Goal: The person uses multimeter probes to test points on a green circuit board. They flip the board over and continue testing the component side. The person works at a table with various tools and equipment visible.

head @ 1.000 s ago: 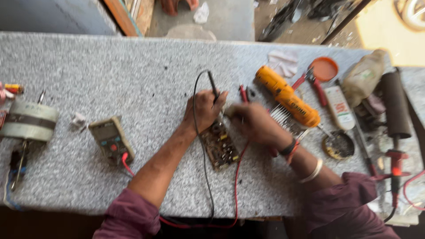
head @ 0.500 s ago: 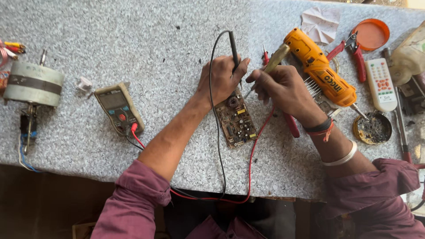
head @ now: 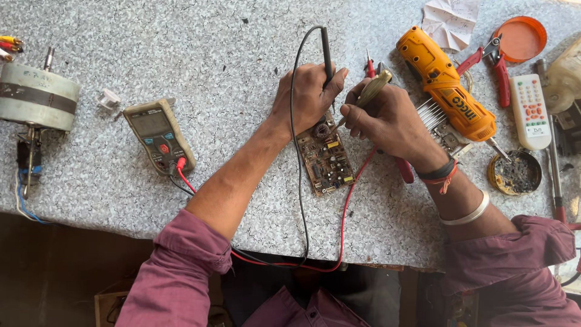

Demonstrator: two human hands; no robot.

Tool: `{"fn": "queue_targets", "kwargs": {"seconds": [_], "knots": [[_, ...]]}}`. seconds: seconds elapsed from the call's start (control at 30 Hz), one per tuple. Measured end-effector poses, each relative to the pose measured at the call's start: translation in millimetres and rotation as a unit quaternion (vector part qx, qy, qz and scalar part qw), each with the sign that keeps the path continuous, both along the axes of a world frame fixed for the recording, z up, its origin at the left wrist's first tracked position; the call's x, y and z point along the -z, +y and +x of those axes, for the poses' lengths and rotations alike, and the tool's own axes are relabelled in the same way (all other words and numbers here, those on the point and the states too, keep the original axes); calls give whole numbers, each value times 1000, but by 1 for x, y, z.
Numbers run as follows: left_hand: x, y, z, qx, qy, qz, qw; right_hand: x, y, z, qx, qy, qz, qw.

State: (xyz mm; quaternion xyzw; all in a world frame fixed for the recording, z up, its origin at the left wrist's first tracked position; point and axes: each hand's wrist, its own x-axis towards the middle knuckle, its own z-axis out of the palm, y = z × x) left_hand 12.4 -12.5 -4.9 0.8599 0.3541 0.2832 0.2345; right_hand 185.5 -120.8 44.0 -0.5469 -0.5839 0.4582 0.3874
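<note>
hands (head: pixel 348 109) hiding probe tips, circuit board (head: pixel 325 158)

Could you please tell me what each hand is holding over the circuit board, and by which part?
Left hand: slim black meter probe, gripped at its lower shaft. Right hand: pale translucent-handled tool, gripped mid-handle.
</note>
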Motion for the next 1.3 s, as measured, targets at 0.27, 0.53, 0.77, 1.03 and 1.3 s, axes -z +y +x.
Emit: {"fn": "queue_targets", "kwargs": {"seconds": [0.27,0.53,0.77,1.03,1.3], "knots": [[7,3,2,6,8,9,1000,-2,-1,2,-16,-52,29,998],[7,4,2,11,0,19,1000,4,0,5,-40,-58,50,996],[4,2,2,9,6,12,1000,7,-2,7,-23,-50,36,998],[7,3,3,8,27,-3,1000,10,0,15,-9,-66,67,996],[11,4,3,14,15,23,1000,12,1,19,-14,-58,74,996]]}}
